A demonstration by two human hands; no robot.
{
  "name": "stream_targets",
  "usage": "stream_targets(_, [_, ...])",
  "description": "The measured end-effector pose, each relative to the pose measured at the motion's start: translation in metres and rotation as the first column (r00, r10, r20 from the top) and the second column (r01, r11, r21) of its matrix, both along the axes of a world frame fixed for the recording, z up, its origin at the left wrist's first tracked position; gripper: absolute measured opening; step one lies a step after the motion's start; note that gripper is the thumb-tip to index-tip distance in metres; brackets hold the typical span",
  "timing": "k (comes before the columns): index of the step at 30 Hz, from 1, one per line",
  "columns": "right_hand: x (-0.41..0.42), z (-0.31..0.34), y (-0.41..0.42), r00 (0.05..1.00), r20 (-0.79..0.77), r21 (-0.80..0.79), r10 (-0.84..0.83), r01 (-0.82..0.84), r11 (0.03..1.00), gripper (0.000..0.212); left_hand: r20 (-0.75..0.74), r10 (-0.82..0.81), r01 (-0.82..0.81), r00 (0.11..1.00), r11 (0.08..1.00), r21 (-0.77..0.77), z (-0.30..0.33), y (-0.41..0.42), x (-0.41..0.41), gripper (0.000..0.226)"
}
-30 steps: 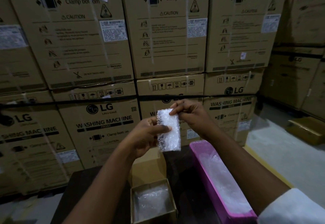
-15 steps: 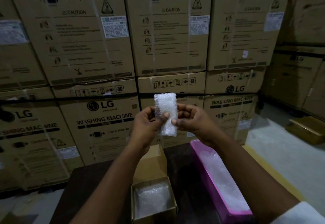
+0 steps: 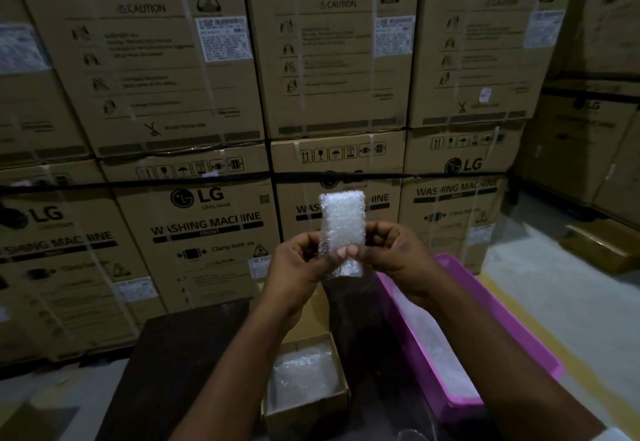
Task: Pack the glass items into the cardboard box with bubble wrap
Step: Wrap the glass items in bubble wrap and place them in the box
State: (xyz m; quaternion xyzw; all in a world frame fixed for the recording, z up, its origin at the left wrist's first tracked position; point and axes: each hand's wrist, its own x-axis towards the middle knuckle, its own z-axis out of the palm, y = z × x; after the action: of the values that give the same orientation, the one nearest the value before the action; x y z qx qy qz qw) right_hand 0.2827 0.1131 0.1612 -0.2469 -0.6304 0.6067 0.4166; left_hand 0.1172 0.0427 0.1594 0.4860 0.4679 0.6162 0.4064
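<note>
A small upright bundle wrapped in bubble wrap (image 3: 342, 222) is held in front of me above the table. My left hand (image 3: 298, 264) grips its lower left side and my right hand (image 3: 394, 253) grips its lower right side, thumbs meeting on its front. What is inside the wrap is hidden. Below, a small open cardboard box (image 3: 341, 395) stands on the dark table (image 3: 180, 364) with bubble wrap (image 3: 301, 375) lying in it.
A pink plastic tray (image 3: 516, 333) holding bubble wrap lies on the table at the right. Stacked washing-machine cartons (image 3: 194, 219) form a wall behind the table. A small cardboard box (image 3: 599, 243) sits on the pale floor at the far right.
The wrapped bundle has been raised and stood upright. My right hand has moved from its top corner down to its lower right side, and both thumbs now press its front.
</note>
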Motion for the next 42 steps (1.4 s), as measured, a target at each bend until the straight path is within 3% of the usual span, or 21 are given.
stream_targets(6, [0.008,-0.022,-0.014,0.999,0.043,-0.057,0.032,-0.029,0.998,0.045,0.016,-0.026,0.027,1.0,0.997,-0.078,-0.026,-0.016,0.006,0.025])
stream_targets(14, [0.018,-0.054,-0.048,0.997,0.036,-0.143,0.072,-0.066,0.988,0.038,0.036,-0.04,0.046,0.999,0.984,-0.17,-0.065,-0.044,0.013,0.036])
stream_targets(18, [0.031,-0.077,-0.07,0.989,0.085,-0.177,0.119,-0.102,0.979,0.049,0.002,-0.091,0.089,0.996,0.965,-0.245,-0.091,-0.066,0.019,0.024])
stream_targets(27, [0.041,-0.131,-0.114,0.976,0.203,-0.183,0.085,-0.048,0.982,0.045,0.0,-0.148,0.14,0.989,0.94,-0.312,-0.146,-0.1,0.031,0.02])
stream_targets(31, [0.042,-0.15,-0.121,0.978,0.208,-0.177,-0.01,0.047,0.983,0.043,-0.003,-0.153,0.145,0.988,0.938,-0.314,-0.166,-0.102,0.031,0.021])
stream_targets(34, [0.043,-0.155,-0.122,0.967,0.215,-0.158,-0.136,0.172,0.972,0.036,-0.009,-0.157,0.146,0.988,0.934,-0.327,-0.189,-0.104,0.027,0.046])
stream_targets(38, [0.042,-0.159,-0.12,0.935,0.215,-0.153,-0.282,0.318,0.936,0.031,-0.231,-0.242,0.133,0.942,0.905,-0.404,-0.245,-0.117,0.028,0.115])
stream_targets(42, [0.042,-0.168,-0.119,0.915,0.234,-0.167,-0.328,0.37,0.914,0.031,-0.464,-0.272,0.05,0.843,0.899,-0.436,-0.291,-0.12,0.039,0.131])
